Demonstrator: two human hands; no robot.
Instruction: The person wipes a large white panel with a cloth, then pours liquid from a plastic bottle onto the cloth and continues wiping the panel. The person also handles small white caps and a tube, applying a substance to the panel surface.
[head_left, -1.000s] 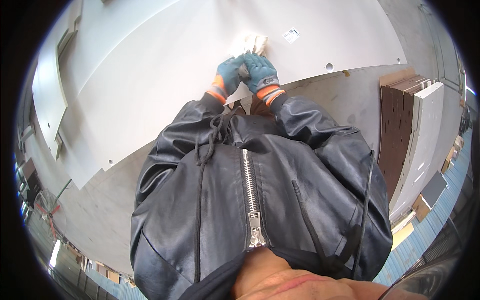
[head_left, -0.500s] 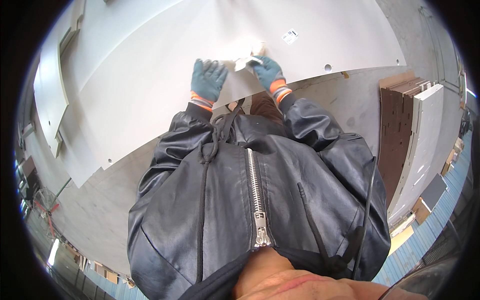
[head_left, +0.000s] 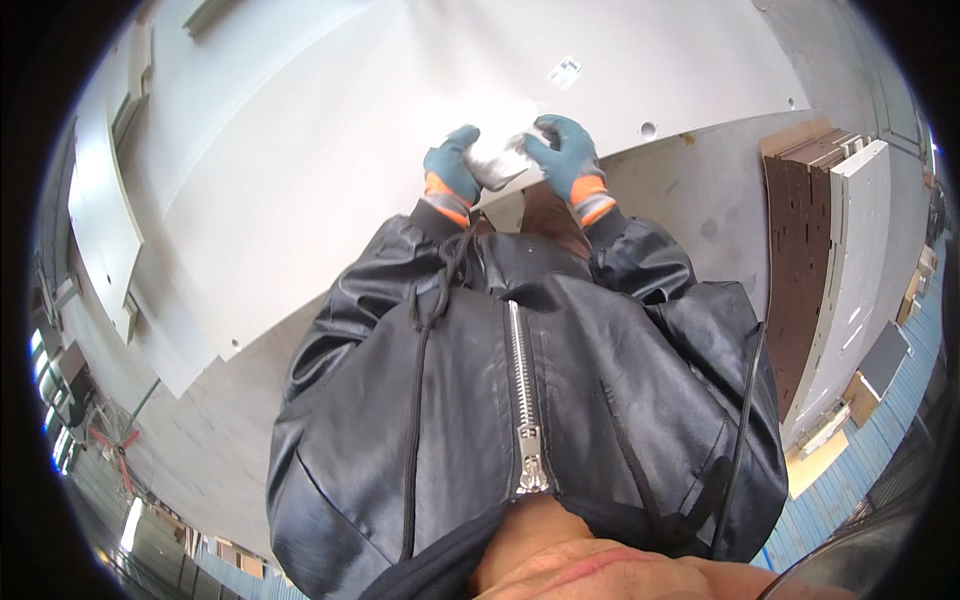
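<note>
A white crumpled cloth-like wad is bunched between my two gloved hands, above the near edge of a large pale panel. Glare and blur hide whether it is cloth or thin paper. My left hand, in a teal glove with an orange and grey cuff, is closed on the wad's left side. On the other side, my right hand, gloved the same way, grips it between thumb and curled fingers. Some of the right fingertips are hidden behind the wad.
A printed label is on the panel, and a round hole lies near its right edge. Stacked brown boards and white boards stand at the right. More pale panels lie at the left. A red-bladed fan stands at lower left.
My left hand has gone from open to closed, moving right onto the wad. My right hand has shifted slightly right and nearer with it. The view has tilted slightly.
</note>
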